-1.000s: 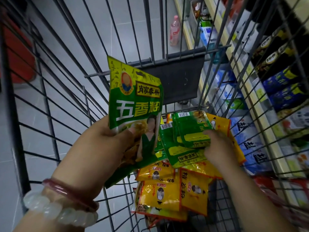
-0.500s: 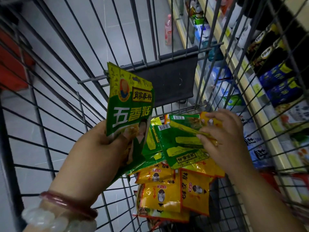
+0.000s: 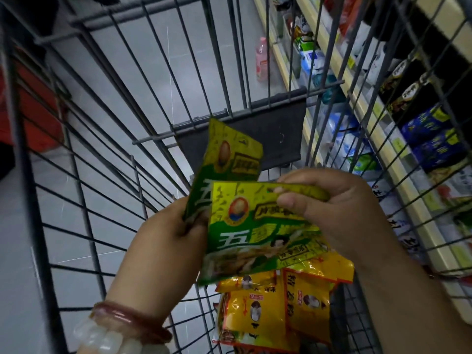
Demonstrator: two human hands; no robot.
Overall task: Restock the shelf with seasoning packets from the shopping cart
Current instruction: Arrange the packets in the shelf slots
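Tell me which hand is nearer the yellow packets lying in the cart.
Right. The right hand hangs just above the yellow packets; the left hand is off to their left, holding a green packet.

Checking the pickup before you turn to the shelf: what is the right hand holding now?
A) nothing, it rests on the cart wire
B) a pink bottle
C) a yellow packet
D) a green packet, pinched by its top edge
D: the right hand pinches the top edge of a green packet, above the yellow packets in the cart.

Pink bottle (image 3: 262,60) on grey floor (image 3: 107,80); bracelets (image 3: 120,328) on wrist.
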